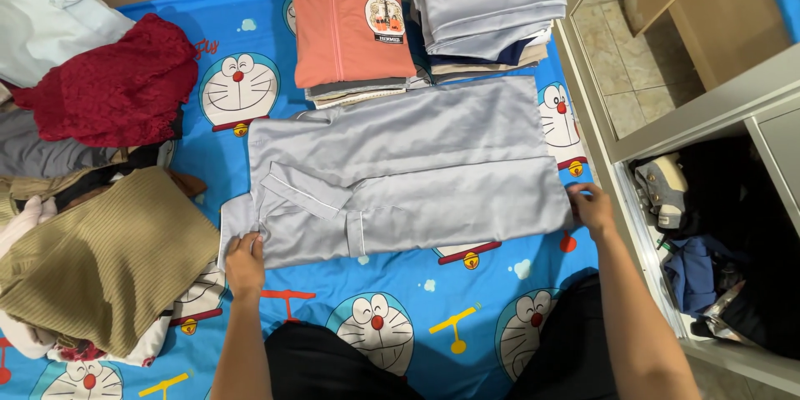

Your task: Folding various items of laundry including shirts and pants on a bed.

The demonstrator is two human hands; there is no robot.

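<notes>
A light grey shirt (417,167) with white piping lies flat and partly folded on a blue cartoon-print bedsheet (400,308). My left hand (244,262) pinches its near-left corner by the collar. At the shirt's right edge, my right hand (592,207) grips the hem. Both arms reach out from the bottom of the view.
Behind the shirt stand two folded stacks: one topped by a salmon zip top (350,17), one of grey cloth (487,0). Loose clothes lie heaped at left, including an olive ribbed top (100,258) and a red lace piece (117,83). An open cabinet (717,242) holding clutter is at right.
</notes>
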